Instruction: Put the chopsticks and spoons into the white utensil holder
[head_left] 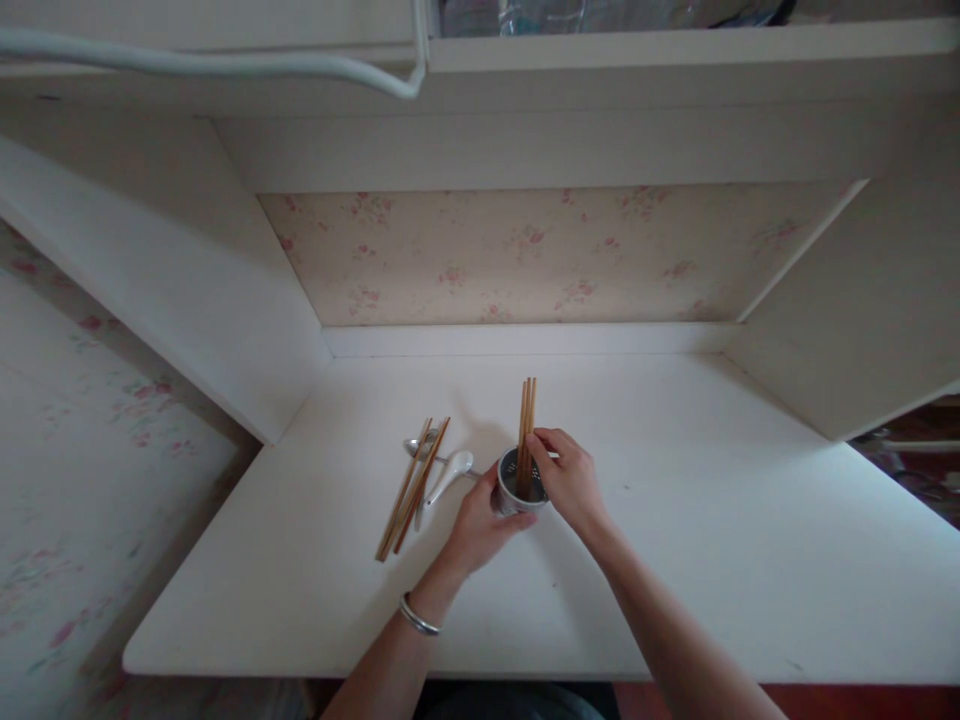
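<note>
A small round metal holder (511, 490) with a perforated bottom stands on the white desk (675, 560). My left hand (480, 525) is wrapped around its near side. A bundle of brown wooden chopsticks (527, 415) stands upright in the holder, and my right hand (566, 478) pinches them near the rim. To the left, more brown chopsticks (412, 488) lie flat on the desk beside a white ceramic spoon (448, 475) and a metal spoon (420, 446).
The desk sits in a white alcove with a floral-papered back wall (540, 255) and side panels left (150, 290) and right (847, 310). A shelf edge with a white cable (225, 65) runs overhead. A silver bracelet (417, 616) is on my left wrist.
</note>
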